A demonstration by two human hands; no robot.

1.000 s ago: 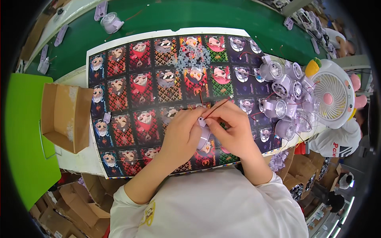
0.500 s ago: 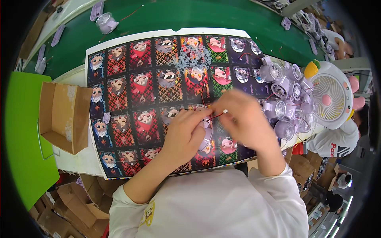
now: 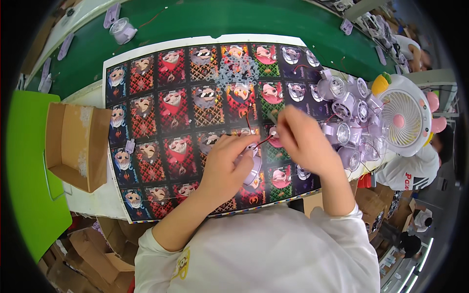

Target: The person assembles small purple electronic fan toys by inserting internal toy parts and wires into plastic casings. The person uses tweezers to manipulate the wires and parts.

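My left hand [image 3: 223, 168] is closed around a translucent lilac round fan housing [image 3: 252, 172] over the printed sheet [image 3: 163, 129]. A red and black wire [image 3: 264, 142] runs from the housing toward my right hand [image 3: 309, 139]. The right hand's fingers are bent together just right of the housing. A thin greyish piece [image 3: 272, 117] shows at its fingertips, too small to name. The wire's far end is hidden by the hand. Farther up the sheet lies a heap of small clear rings [image 3: 239, 71].
Several lilac housings [image 3: 344, 133] with wires are piled at the right, beside a white toy-like fan [image 3: 415, 115]. An open cardboard box [image 3: 100, 151] stands left. A green conveyor belt [image 3: 195, 22] crosses the far side. Another person [image 3: 413, 168] is at the right.
My right hand has shifted slightly up and right, and its fingers look less blurred. The wire's white plug, visible before, is now hidden. The left hand keeps its hold on the housing.
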